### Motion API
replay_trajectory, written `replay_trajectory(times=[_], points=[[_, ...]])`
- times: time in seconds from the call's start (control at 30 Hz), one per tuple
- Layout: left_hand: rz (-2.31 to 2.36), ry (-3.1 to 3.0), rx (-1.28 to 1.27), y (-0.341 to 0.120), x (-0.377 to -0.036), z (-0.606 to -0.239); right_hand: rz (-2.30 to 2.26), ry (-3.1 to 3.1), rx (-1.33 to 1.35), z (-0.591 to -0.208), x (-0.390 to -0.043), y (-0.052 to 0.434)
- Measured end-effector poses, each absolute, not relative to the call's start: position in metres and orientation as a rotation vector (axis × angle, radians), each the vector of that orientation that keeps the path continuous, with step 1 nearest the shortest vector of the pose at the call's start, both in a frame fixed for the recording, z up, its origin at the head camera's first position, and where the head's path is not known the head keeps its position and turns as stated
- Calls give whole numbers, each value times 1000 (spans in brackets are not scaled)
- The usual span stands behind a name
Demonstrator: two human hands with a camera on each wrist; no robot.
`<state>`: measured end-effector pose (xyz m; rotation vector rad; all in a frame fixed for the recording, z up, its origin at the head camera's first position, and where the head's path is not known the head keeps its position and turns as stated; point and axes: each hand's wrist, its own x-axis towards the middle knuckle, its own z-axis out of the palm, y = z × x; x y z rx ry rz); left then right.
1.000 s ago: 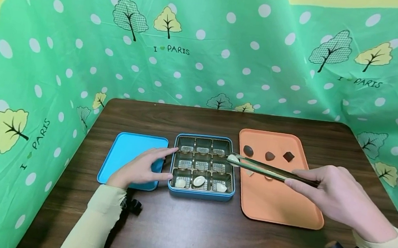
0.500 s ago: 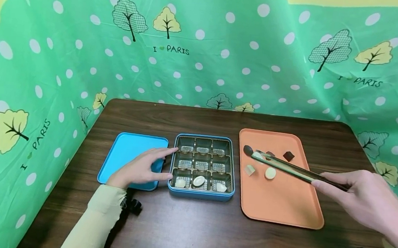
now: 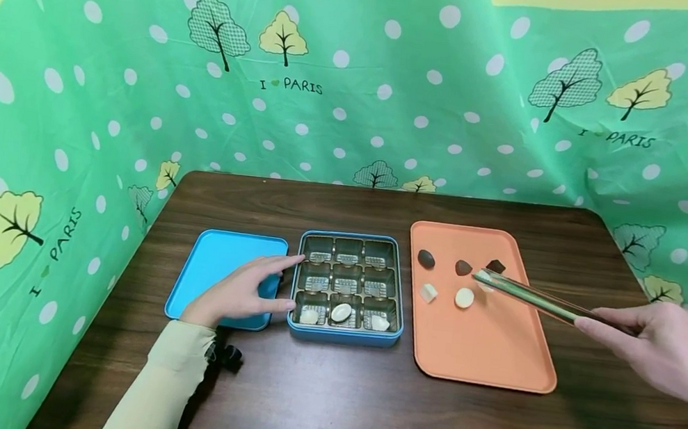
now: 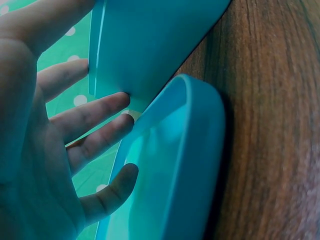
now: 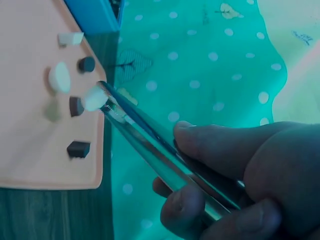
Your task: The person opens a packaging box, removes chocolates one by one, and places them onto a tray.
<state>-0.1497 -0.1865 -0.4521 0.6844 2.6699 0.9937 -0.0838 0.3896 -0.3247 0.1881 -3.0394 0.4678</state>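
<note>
On a dark wood table (image 3: 323, 408) walled by green tree-print sheeting (image 3: 78, 110), the right hand (image 3: 669, 353) is squeezing tongs (image 3: 536, 300) pinching a white chocolate (image 3: 483, 277) above the orange tray (image 3: 493, 356), while the left hand (image 3: 241, 292), fingers spread, is resting across the blue lid (image 3: 213, 264) and touching the compartment box (image 3: 344, 335).

Bare room lies on the near half of the flat orange plastic tray (image 3: 493, 356) toward six o'clock, while dark chocolate pieces (image 3: 426, 258) and white chocolate pieces (image 3: 464, 297) crowd its half toward twelve o'clock.
</note>
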Motion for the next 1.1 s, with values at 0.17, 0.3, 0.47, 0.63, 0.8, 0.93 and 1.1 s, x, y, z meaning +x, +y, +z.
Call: replay_trajectory(times=[0.17,0.3,0.47,0.63,0.8,0.93,1.1], points=[[1004,2665,684,-187,-150,-450,428,-3075,129,-330,-80,398],[1006,2665,679,-187,-150,-450,390,-3111,100,-334,-78,402],[1007,2666,683,-187,-151,-451,353,-3128,93,-336,-78,405],[1005,2666,691,-187,-151,-451,339,-3164,59,-338,-79,406],[1000,2669,690,-187,-151,-451,334,-3187,49,-340,-80,407],[996,2669,686,-187,-151,-450,332,-3196,35,-338,-80,408],[999,2662,681,-186,-149,-450,351,-3134,74,-334,-79,400]])
